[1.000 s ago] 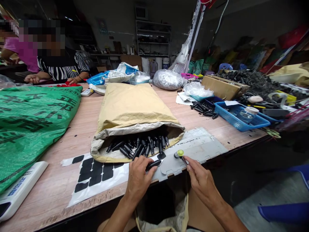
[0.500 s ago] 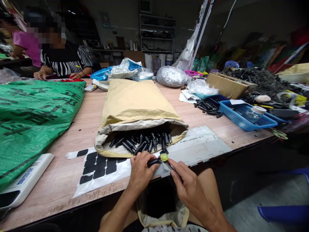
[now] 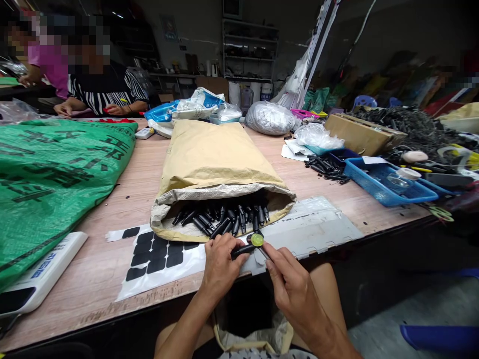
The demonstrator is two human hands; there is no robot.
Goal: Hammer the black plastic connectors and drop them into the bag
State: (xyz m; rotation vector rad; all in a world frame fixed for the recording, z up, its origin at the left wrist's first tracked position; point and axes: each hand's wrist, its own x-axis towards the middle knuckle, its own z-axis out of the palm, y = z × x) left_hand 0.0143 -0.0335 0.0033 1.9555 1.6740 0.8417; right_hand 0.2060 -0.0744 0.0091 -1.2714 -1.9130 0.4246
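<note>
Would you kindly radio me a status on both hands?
Left hand gripping black part. Right hand holding yellow-headed tool by part's end. Open sack beyond, not between hands.

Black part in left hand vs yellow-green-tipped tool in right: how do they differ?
Colour: the black part looks dark all over; the tool has a bright yellow-green head on a darker shaft.
Shape: the black part is elongated, without a broad head; the tool ends in a round one.
Pose: the black part points rightward from the left hand; the tool slants up-left from the right hand.
Shared: both are hand-held.
</note>
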